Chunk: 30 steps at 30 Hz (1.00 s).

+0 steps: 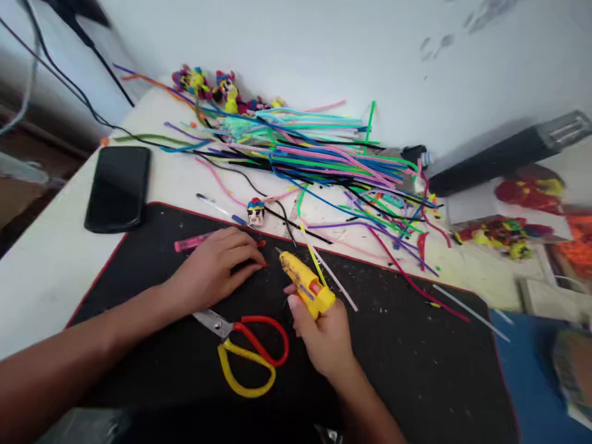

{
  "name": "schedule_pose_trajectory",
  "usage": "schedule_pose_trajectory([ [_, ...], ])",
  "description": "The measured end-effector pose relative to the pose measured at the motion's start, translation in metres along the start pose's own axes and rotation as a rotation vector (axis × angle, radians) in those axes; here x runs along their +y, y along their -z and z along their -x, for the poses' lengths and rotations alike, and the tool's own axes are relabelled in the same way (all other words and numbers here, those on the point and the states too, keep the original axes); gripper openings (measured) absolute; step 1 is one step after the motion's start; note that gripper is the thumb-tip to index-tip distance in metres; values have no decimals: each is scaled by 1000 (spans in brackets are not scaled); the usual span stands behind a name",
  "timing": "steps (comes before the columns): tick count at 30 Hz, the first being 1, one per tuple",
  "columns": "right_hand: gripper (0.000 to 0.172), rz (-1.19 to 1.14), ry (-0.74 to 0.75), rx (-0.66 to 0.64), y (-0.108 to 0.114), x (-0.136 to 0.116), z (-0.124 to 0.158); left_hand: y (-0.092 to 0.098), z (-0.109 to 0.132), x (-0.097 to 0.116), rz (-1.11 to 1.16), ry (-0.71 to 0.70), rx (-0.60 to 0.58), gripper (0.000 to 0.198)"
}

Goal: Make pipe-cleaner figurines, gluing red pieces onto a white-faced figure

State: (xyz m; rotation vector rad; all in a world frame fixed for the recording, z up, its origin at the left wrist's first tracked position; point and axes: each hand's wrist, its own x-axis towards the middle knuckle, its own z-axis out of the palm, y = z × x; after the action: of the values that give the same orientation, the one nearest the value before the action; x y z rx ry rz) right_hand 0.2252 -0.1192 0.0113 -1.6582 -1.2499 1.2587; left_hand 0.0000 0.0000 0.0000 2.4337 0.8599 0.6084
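While a phone (pixel 118 189), a dark, glossy slab with rounded corners, lies on the white tabletop (pixel 41 271) at left, fuzzy figures (pixel 203 81) in bright colours cluster at upper left. Left of centre, a slim pink marker (pixel 187 244) pokes out beside the left hand (pixel 215 268), whose thumb and forefinger meet at the tips on a tiny red bit (pixel 265 265) over the matte black mat (pixel 416 351). Below it, scissors (pixel 253 357) show metal blades partly hidden by that hand, with one red and one yellow looped handle. Above it lie a clear plastic pen (pixel 217 208) and a small, blocky painted head (pixel 256 213). At centre, the right hand (pixel 326 336) has its fingers wrapped around a glue gun (pixel 300 277), scuffed yellow plastic, its nozzle angled to upper left. Bendy, fuzzy pipe cleaners (pixel 319 154) sprawl across upper centre.
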Motion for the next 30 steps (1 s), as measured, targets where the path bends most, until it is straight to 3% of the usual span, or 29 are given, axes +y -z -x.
schedule_pose_trajectory([
  [14,38,25,-18,5,2,-1,2,-1,1,0,-30,-11,-12,19],
  [30,41,31,-33,19,0,-1,2,0,0,1,77,71,-27,13],
])
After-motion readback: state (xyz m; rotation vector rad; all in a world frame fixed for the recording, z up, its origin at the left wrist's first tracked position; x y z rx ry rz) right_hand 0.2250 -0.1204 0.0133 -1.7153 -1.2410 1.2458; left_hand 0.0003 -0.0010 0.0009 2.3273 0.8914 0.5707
